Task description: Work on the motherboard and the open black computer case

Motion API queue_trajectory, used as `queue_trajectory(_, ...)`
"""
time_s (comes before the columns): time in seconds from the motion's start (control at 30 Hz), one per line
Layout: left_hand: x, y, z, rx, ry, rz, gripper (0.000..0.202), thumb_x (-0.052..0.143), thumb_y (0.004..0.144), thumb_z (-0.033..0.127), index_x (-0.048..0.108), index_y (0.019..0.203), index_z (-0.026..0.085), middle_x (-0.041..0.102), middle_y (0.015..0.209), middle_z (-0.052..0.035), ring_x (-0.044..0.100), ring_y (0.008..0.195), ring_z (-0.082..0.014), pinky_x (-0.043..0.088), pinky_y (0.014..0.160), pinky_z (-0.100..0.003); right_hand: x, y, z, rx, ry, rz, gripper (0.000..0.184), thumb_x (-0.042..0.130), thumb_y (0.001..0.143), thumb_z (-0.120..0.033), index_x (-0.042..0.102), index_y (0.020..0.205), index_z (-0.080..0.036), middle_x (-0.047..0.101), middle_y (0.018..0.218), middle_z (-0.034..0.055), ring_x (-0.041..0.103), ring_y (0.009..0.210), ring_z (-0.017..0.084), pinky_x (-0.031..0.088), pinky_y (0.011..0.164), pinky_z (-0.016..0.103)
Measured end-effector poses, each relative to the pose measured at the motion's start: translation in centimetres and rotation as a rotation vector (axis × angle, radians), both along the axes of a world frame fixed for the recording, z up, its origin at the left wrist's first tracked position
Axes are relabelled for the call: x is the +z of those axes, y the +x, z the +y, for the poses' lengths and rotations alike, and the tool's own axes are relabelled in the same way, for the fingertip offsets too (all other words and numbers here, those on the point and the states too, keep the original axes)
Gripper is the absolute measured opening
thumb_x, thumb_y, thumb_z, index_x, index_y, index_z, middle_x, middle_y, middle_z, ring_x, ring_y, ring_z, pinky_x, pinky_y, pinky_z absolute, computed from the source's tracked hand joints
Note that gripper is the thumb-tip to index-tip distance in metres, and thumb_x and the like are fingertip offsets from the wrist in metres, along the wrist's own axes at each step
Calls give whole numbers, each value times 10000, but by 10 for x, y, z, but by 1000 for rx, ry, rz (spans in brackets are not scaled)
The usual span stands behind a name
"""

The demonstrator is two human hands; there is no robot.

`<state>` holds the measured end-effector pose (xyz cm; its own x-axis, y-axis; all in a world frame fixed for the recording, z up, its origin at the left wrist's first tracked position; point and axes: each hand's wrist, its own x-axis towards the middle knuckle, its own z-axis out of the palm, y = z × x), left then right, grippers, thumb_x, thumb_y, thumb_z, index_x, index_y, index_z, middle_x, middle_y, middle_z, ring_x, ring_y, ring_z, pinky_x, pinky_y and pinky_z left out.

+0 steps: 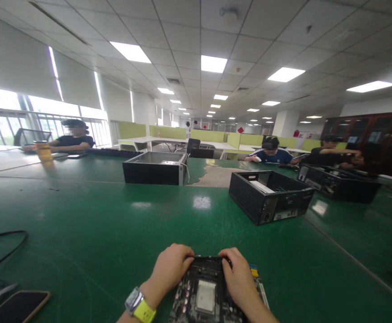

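Observation:
A dark motherboard lies on the green tabletop close to me, with a square silver processor in its middle. My left hand is closed at the far left of the board, thumb and fingers pinched at its edge. At the far right, my right hand is closed in the same way, its forearm across the board's right side. Between my fingertips runs a black edge; whether it is a separate part I cannot tell. Blue and yellow slots show beyond my right hand.
Open black computer cases stand ahead: one at centre left, one at centre right, another farther right. A phone and a black cable lie at left. Several people sit around the table; an amber-filled container stands far left.

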<state>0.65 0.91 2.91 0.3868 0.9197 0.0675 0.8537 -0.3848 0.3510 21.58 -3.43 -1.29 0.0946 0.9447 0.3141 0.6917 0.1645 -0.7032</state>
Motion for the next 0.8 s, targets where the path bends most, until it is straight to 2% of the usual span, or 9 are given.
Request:
queue_trajectory(0.27,4,0,-1,-8,-1,12,266,465,848,309,701,967,281,714,1047,-11,609,1019,-217,438,885,-330,-1,-1,0,-3,-19,-34,303,368,840,-151,651,938,-196,654,949,54,603,942,176,423,862,249)
queue_trajectory(0.8,4,2,-1,-49,-16,-15,213,453,844,299,655,913,294,712,970,9,618,952,-209,434,814,-321,-1,-3,-2,6,-28,-27,271,410,816,-151,663,894,-208,651,902,36,566,911,188,383,835,271)
